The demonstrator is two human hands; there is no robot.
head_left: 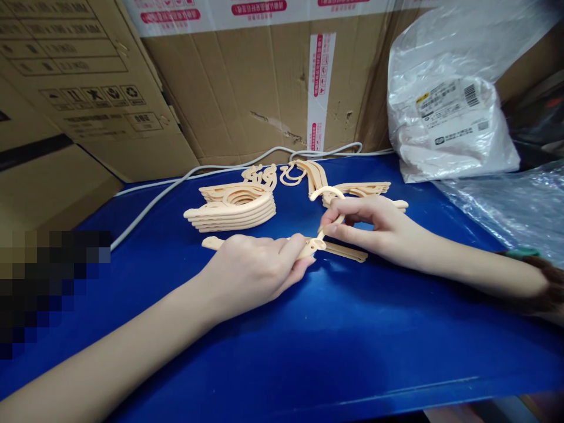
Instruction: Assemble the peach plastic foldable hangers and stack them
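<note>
My left hand (258, 267) is closed around a cream plastic hanger arm (307, 250), its jointed end showing beyond the thumb and finger. A curved hanger hook (329, 191) is pinched between the thumb and fingers of my right hand (370, 223). The hook's lower end meets the jointed end; whether it is locked in cannot be seen. Just behind the hands lies a long flat cream piece (348, 252), partly hidden. Another cream end (212, 242) juts out left of my left hand; I cannot tell what it belongs to.
On the blue table (282, 352) are a stack of hanger arms (233, 214), a small pile of hooks (262, 175) and more hanger arms (363, 189) at right. A pale cable (194, 173) runs behind them. Cardboard boxes (229, 88) and a plastic bag (453, 129) stand at the back.
</note>
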